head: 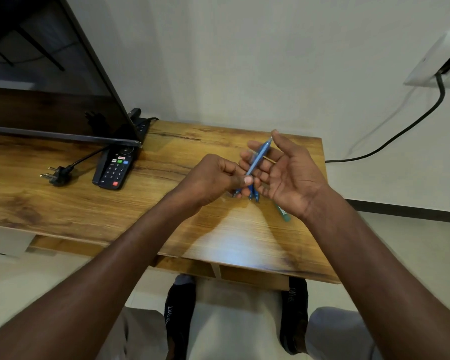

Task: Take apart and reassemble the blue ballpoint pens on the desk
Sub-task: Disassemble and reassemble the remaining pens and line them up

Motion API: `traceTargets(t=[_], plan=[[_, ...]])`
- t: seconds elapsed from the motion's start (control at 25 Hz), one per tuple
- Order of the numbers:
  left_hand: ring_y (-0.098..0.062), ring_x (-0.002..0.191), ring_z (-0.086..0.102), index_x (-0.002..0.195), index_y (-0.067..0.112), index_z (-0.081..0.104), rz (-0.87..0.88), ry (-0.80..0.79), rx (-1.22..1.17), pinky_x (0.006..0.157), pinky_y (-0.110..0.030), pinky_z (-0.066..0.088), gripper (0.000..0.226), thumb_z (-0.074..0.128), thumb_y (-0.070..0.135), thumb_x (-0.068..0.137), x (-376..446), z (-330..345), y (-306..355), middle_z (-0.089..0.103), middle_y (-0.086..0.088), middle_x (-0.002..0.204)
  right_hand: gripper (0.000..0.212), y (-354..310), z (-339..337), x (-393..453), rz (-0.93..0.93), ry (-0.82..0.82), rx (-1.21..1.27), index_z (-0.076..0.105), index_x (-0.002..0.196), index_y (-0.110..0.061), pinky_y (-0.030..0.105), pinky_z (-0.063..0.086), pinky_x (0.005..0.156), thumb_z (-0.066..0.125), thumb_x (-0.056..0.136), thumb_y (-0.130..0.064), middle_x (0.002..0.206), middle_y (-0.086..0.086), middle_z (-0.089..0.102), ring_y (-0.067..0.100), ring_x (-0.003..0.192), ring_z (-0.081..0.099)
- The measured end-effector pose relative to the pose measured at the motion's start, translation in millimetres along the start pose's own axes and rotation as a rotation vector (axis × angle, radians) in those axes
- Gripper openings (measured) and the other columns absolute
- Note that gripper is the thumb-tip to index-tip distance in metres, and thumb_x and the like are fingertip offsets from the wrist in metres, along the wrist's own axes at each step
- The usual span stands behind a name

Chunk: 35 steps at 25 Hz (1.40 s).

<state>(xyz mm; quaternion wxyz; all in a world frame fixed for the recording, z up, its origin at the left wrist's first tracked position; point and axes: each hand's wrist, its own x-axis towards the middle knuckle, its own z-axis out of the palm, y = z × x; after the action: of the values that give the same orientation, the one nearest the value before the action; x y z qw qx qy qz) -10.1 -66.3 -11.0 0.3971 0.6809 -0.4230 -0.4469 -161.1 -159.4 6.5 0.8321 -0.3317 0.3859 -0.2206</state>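
Head view: a blue ballpoint pen [258, 158] is held above the wooden desk [94, 203] — its lower end pinched by the left hand [213, 178], its barrel laid across the fingers of the right hand [289, 172], which lies open as a cradle, probably so the parts can be twisted apart. More blue pens [252, 194] lie beneath the hands, largely hidden. A green pen [283, 213], remote control [115, 166] and loose plug [56, 175] are kept well aside — nothing obstructs.
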Motion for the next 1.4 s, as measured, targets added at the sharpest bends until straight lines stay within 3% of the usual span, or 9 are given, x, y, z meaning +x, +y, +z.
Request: traceTargets(t=[0.12, 0.24, 0.4, 0.72, 1.4], plan=[[-0.001, 0.061, 0.067, 0.100, -0.006, 0.079, -0.036, -0.026, 0.016, 0.052, -0.008, 0.046, 0.021, 0.075, 0.015, 0.096, -0.4, 1.5, 0.1, 0.080, -0.016, 0.087, 0.048, 1.8, 2.5, 2.6, 0.033, -0.044, 0.003, 0.072, 0.107, -0.014, 0.037, 0.047, 0.077, 0.045, 0.105, -0.054, 0.073, 0.000, 0.060, 0.020, 0.078, 0.067], [-0.007, 0.064, 0.070, 0.103, -0.005, 0.077, -0.081, -0.054, 0.020, 0.052, -0.010, 0.047, 0.029, 0.072, 0.023, 0.099, 0.6, 1.3, 1.0, 0.080, -0.017, 0.091, 0.043, 3.0, -0.9, 6.9, 0.006, -0.002, 0.207, 0.064, 0.108, -0.012, 0.035, 0.039, 0.070, 0.045, 0.105, -0.051, 0.064, -0.001, 0.043, 0.018, 0.064, 0.051], [-0.017, 0.079, 0.073, 0.110, 0.008, 0.077, -0.139, -0.038, -0.026, 0.072, -0.029, 0.048, 0.040, 0.062, 0.044, 0.103, 3.8, -3.7, 0.7, 0.082, -0.011, 0.096, 0.035, 1.1, -9.5, 12.3, -0.080, 0.046, 0.466, 0.055, 0.092, -0.016, 0.034, 0.036, 0.068, 0.044, 0.101, -0.048, 0.063, -0.003, 0.034, 0.015, 0.055, 0.036], [-0.018, 0.083, 0.074, 0.112, 0.012, 0.077, -0.170, -0.061, -0.058, 0.077, -0.034, 0.049, 0.044, 0.056, 0.050, 0.105, 5.3, -3.1, 0.5, 0.082, -0.010, 0.098, 0.041, 1.3, -14.0, 13.8, -0.115, -0.090, 0.576, 0.055, 0.083, -0.017, 0.032, 0.034, 0.064, 0.041, 0.102, -0.050, 0.066, -0.004, 0.033, 0.014, 0.057, 0.032], [-0.020, 0.088, 0.074, 0.104, 0.012, 0.079, -0.170, -0.111, -0.072, 0.080, -0.036, 0.049, 0.049, 0.053, 0.053, 0.105, 6.2, -3.4, -0.8, 0.083, -0.011, 0.100, 0.033, 1.1, -12.7, 11.5, -0.247, -0.075, 0.509, 0.053, 0.090, -0.019, 0.032, 0.032, 0.061, 0.039, 0.100, -0.046, 0.071, -0.002, 0.043, 0.015, 0.054, 0.032]])
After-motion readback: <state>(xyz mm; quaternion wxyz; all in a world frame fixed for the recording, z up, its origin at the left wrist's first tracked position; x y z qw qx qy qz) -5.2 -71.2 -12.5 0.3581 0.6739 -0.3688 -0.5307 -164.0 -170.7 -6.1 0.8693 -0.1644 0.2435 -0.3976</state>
